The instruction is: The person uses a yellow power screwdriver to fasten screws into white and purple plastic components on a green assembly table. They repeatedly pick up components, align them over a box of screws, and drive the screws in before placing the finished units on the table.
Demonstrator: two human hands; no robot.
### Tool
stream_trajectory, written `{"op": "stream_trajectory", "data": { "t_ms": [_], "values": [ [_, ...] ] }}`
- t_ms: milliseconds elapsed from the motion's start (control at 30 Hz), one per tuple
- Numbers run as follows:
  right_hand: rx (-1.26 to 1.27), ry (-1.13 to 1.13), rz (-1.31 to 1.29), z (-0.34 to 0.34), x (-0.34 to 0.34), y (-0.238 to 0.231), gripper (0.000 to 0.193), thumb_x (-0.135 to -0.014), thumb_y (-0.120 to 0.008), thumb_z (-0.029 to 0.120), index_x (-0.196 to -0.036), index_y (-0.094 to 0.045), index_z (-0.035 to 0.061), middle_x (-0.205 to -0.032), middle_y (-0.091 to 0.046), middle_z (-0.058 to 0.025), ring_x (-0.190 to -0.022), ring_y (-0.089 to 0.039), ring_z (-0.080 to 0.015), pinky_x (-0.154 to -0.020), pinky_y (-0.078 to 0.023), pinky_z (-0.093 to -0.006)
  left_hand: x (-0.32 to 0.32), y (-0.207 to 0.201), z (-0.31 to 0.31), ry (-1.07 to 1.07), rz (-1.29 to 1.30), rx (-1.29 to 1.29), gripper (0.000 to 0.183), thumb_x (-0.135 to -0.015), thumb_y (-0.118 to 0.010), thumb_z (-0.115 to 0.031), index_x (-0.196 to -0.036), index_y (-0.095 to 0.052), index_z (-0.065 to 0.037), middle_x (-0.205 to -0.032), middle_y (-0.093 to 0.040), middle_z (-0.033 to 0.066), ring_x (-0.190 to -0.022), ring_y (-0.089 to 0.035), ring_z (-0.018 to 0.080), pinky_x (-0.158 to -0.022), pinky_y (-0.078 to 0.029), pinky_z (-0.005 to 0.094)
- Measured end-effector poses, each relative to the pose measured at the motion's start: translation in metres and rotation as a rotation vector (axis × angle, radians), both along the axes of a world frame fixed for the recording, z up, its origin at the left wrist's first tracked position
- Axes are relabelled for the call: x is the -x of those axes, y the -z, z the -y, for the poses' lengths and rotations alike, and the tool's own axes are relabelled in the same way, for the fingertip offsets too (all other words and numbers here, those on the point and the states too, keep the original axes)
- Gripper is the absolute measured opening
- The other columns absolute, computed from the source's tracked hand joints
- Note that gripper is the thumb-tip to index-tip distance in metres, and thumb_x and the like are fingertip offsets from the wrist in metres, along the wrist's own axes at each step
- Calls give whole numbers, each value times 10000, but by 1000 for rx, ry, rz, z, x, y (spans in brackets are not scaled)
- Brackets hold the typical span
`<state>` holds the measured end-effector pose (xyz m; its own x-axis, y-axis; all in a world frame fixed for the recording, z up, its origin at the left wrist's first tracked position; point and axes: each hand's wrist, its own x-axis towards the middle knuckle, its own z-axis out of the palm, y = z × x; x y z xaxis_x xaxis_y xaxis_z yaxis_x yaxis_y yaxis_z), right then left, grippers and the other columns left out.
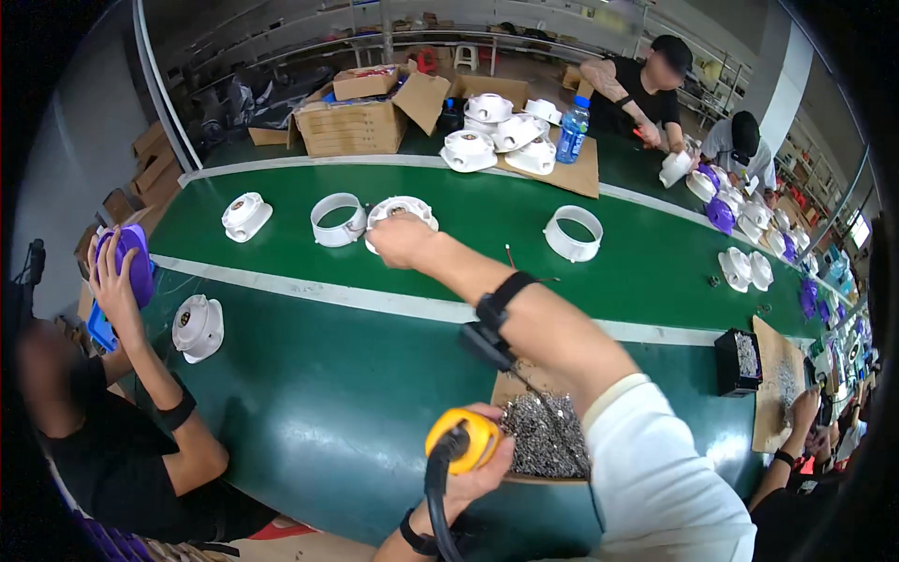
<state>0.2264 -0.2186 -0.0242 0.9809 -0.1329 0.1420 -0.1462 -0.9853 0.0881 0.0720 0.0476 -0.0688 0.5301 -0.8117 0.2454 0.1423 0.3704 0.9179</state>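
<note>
My left hand (482,468) is wrapped round a yellow power tool (465,440) with a thick black cord, beside an open carton of small silver screws (543,436). My right arm reaches across the table, over the pale strip. At its end my right hand (405,240) is closed at the near edge of a round white plastic housing (419,208); its fingertips are partly hidden. A white ring (338,220) stands just left of that housing. Another white housing (246,217) lies farther left, and a second white ring (573,234) is to the right.
A person at the left holds up a purple housing (137,265); a white housing (198,329) lies near them. Stacked white housings (496,131), a blue bottle (573,129) and a carton (351,126) stand at the back. A black bin (738,362) is at right; other people work beyond.
</note>
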Motion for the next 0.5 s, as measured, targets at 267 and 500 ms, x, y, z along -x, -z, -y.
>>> {"op": "stream_trajectory", "data": {
  "t_ms": [267, 500],
  "values": [
    [-65, 79, 117, 24, -87, 76, 606, -786, -508, 59, -1351, -308, -34, -1383, -390, -194, -1306, -353, -293, -1088, -243, -459, -15, -6, 8, -108, 391, 41, 336, -609, -804, -105, -865, -603, -23, -840, -659, 63, -581, -613, 153, -569, -487, 235],
    [190, 18, 131, 15, -81, 80, 207, -772, -542, 76, -943, -651, 35, -1022, -588, -108, -1074, -539, -251, -1073, -250, -454, -25, -16, 1, 40, 321, 3, 356, -674, -739, -64, -987, -584, 3, -820, -648, 79, -669, -635, 163, -637, -499, 254]
  ]
}}
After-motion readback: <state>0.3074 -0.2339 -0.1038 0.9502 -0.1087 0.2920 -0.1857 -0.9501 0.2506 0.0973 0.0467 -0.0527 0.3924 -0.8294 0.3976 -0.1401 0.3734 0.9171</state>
